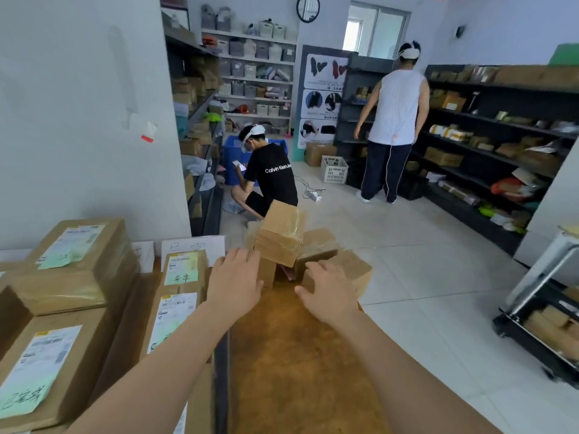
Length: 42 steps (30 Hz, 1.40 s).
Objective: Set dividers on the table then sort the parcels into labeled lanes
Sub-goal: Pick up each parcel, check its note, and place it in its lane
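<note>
While stretched fwd palms-down, L hand (235, 278) & R hand (327, 294) touch parcels (280, 238), each grip released.

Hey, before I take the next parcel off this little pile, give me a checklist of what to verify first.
1. Free left hand: ok, its fingers lie straight against the pile of small parcels.
2. Free right hand: cannot tell, its fingers lie over a low parcel at the pile's right.
3. Stable pile: not ok, the top parcel sits tilted.
4. Readable labels on the small parcels: cannot tell, none faces the camera.
5. Readable lane card: cannot tell, the writing is faint and a labeled parcel hides its lower part.
6. Bare table in front of the hands: ok.
</note>
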Motion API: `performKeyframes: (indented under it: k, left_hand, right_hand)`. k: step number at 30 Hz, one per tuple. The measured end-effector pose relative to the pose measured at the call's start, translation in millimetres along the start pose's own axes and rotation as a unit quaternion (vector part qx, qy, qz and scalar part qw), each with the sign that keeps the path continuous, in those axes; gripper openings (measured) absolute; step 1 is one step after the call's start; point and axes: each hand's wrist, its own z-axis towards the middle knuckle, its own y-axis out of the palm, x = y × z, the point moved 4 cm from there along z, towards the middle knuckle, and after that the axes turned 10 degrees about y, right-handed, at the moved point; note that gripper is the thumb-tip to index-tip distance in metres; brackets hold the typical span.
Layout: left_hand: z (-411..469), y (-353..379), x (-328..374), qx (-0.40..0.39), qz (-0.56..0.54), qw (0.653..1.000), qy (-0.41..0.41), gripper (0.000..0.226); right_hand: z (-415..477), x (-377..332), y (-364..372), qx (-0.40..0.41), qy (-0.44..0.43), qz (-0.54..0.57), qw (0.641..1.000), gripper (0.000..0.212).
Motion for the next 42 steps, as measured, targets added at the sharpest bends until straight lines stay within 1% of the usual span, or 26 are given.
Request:
performKeyframes:
  k: [4,9,12,14,16,18,20,22,23,25,27,29,31,32,33,34,36,37,38,40,42]
  left_hand:
    - [40,22,-7,-0.003,0.007,1.000,0.010,0.053]
    - [93,43,-25,-0.001,0.009,1.000,-0.004,0.055]
    - [115,57,-36,-0.009,-0.003,1.000,-0.015,0.065]
    - [128,66,-43,-0.010,-0.016,1.000,-0.024,0.070]
    - [140,75,-49,-0.022,-0.037,0.999,-0.033,0.069]
    - [150,88,-55,-0.046,-0.080,0.994,-0.056,0.064]
    - [155,100,-60,-0.063,-0.156,0.982,-0.085,0.051]
    - [158,108,-62,-0.066,-0.245,0.962,-0.103,0.036]
    - [158,110,-61,-0.063,-0.293,0.948,-0.103,0.037]
    - [157,111,-57,-0.054,-0.379,0.919,-0.094,0.051]
    - [151,106,-52,-0.040,-0.446,0.887,-0.115,0.056]
    - [147,99,-45,-0.010,-0.488,0.863,-0.130,0.049]
    - [145,87,-36,0.026,-0.499,0.858,-0.124,0.040]
    - [143,80,-31,0.048,-0.499,0.857,-0.119,0.037]
    - [142,73,-27,0.073,-0.495,0.858,-0.116,0.034]
    - [140,68,-24,0.102,-0.486,0.860,-0.116,0.032]
    - [136,59,-20,0.161,-0.472,0.856,-0.138,0.030]
    - [134,56,-19,0.187,-0.479,0.843,-0.159,0.030]
    - [132,54,-17,0.200,-0.495,0.825,-0.184,0.032]
    - [128,52,-13,0.185,-0.529,0.796,-0.230,0.037]
    - [120,54,-5,0.150,-0.563,0.766,-0.271,0.045]
  right_hand:
    - [39,4,6,-0.007,0.004,-0.009,1.000,0.052]
    - [98,4,19,-0.034,0.014,-0.024,0.999,0.052]
    - [124,1,30,-0.044,0.022,-0.019,0.999,0.055]
    - [140,-2,40,-0.059,0.036,-0.005,0.998,0.057]
    - [155,-6,51,-0.076,0.056,0.032,0.995,0.062]
    - [165,-9,59,-0.096,0.068,0.089,0.989,0.071]
    - [172,-13,63,-0.108,0.084,0.155,0.978,0.078]
    - [179,-16,65,-0.109,0.108,0.220,0.963,0.088]
    - [182,-17,66,-0.115,0.126,0.251,0.953,0.096]
    - [184,-16,69,-0.124,0.164,0.314,0.927,0.116]
    - [183,-15,71,-0.130,0.204,0.375,0.895,0.125]
    - [181,-12,69,-0.127,0.240,0.401,0.875,0.127]
    - [180,-12,69,-0.123,0.267,0.421,0.858,0.131]
    - [179,-11,68,-0.128,0.285,0.451,0.836,0.134]
    - [177,-10,68,-0.139,0.306,0.496,0.801,0.136]
    - [173,-8,67,-0.151,0.321,0.542,0.762,0.132]
    - [165,-2,65,-0.172,0.326,0.629,0.684,0.106]
    - [160,2,65,-0.178,0.323,0.672,0.642,0.095]
    - [156,6,65,-0.184,0.319,0.707,0.603,0.092]
    - [146,12,61,-0.208,0.303,0.754,0.545,0.097]
    - [134,16,55,-0.244,0.275,0.781,0.505,0.096]
